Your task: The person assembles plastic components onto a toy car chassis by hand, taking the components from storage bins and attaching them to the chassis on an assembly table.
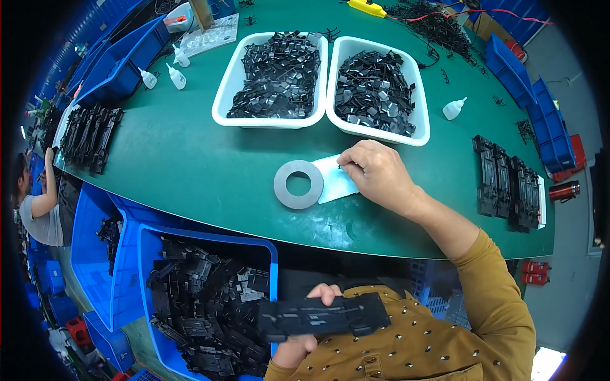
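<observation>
Near the lower edge my left hand (325, 293) is wrapped round a long black plastic part (318, 316), held level in front of my shirt. That part covers most of the palm. On the green table, my right hand (376, 170) is closed in a pinch over the upper right of a pale, shiny strip (333, 180). A tiny dark bit shows at its fingertips, too small to name. The strip runs from beside a flat grey roll of tape (298, 185), which lies on the table left of the hand.
Beyond stand two white tubs, left (322, 76) and right (412, 138), filled with small black pieces. Black parts lie in rows at the table's left (92, 136) and right (506, 181). A blue bin (272, 254) of black parts stands below the edge. Another person (43, 216) is far left.
</observation>
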`<state>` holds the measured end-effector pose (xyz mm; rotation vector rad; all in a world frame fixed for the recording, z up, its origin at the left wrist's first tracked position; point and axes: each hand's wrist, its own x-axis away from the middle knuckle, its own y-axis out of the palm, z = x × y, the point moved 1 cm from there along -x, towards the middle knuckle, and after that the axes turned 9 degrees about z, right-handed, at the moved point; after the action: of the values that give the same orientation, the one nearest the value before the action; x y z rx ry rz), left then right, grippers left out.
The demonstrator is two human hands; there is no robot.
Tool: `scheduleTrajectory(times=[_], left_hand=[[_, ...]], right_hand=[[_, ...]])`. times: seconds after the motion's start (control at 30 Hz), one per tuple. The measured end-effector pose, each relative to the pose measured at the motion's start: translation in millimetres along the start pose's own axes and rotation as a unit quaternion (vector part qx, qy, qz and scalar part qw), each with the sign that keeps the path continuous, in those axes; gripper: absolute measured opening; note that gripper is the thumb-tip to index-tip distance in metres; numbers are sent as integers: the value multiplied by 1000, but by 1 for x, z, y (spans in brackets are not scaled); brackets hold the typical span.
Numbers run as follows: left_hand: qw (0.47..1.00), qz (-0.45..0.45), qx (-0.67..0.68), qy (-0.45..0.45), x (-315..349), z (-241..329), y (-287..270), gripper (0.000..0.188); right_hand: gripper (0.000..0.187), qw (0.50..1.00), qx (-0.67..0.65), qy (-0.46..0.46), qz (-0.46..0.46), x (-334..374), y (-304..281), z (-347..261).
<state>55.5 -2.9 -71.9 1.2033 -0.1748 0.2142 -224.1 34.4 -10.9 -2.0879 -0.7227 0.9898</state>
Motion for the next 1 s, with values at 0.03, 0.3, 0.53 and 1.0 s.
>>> scheduleTrajectory(times=[0.03,0.3,0.53,1.0], left_hand=[[999,3,6,38,-1,2,-3,76],[946,208,-111,223,21,57,16,87],[881,272,-187,338,-9,71,38,41],[877,254,-206,351,-28,84,72,39]], right_hand=[[6,999,-28,-20,28,2,-3,-2],[25,965,-154,-141,158,37,-34,-35],[40,943,-212,-202,156,71,-36,-49],[24,924,-263,-247,126,84,-39,-49]])
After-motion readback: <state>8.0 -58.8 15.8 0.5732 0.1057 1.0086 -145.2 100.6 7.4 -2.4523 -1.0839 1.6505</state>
